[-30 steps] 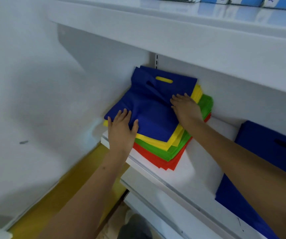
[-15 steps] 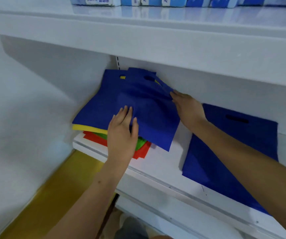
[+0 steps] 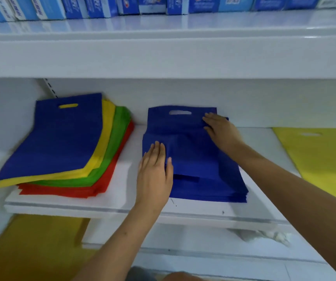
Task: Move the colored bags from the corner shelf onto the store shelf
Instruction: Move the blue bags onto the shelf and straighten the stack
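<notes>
Currently, step in hand: laying a blue bag [image 3: 191, 157] flat onto the blue pile on the store shelf [image 3: 122, 203].
Left hand [image 3: 155, 171]: fingers straight and together, palm down, pressing the near-left part of the bag; it pinches nothing.
Right hand [image 3: 221, 130]: fingers extended, flat on the upper right corner beside the handle slot [image 3: 180, 112]; nothing is gripped.
Bag position: on top of the blue pile, mid-shelf, slightly skewed, with a crease ridge running across between my two hands.
Corner stack [image 3: 61, 151]: blue on top, then yellow, green and red layers, fanned; it sits at the left end of the same board, apart from the blue pile.
Yellow bag [image 3: 321, 157]: flat at the right end of the shelf, well apart from my hands.
Upper shelf: a row of blue boxes [image 3: 102, 7]; not part of the job.
Handling, judged: thin fabric-like sheet, light, limp, no stiffness of its own; it will fold and slide over its neighbours if dragged.
Hold points, judged: pinch at the handle slot or one edge, with the other hand supporting the opposite edge.
Risk, judged: lifting one bag from the corner stack may pull further layers along.
Remaining, judged: most of the corner stack is not yet moved.
</notes>
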Action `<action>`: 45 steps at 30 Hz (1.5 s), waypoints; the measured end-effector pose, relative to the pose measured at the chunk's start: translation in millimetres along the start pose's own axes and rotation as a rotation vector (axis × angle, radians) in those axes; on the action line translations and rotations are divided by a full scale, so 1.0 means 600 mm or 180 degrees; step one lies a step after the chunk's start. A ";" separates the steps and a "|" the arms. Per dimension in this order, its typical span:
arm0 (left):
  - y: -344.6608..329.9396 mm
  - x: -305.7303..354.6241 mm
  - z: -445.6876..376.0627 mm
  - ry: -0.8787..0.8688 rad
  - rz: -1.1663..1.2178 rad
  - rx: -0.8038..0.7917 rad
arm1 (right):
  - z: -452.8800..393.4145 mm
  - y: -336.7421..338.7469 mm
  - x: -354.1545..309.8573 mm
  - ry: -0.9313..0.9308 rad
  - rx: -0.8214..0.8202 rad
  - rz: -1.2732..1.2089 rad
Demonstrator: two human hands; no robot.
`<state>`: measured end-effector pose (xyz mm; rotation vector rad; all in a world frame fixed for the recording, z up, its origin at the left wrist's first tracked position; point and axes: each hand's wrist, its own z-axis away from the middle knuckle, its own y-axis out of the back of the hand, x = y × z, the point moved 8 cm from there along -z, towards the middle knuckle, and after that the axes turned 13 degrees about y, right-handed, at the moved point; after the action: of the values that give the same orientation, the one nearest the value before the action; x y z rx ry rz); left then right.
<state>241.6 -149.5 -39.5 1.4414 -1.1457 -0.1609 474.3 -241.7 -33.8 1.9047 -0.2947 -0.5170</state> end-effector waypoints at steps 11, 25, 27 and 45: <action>-0.071 0.005 0.023 0.0047 -0.0859 -0.1092 | 0.074 -0.003 0.073 -0.0140 -0.0170 -0.0107; -0.075 -0.029 0.011 0.0318 -0.0495 -0.1972 | 0.050 -0.064 0.061 -0.1422 -0.0649 -0.0522; -0.064 -0.033 0.010 0.0274 -0.0453 -0.2002 | 0.042 -0.055 0.055 -0.1521 -0.0658 -0.0299; 0.283 -0.387 -0.084 0.1410 0.0547 0.1185 | -0.265 -0.152 -0.450 0.1303 -0.0270 -0.0029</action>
<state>69.4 84.0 -5.3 1.5881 -0.9519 0.4943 312.2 40.4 -9.7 1.8786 0.0037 -0.1345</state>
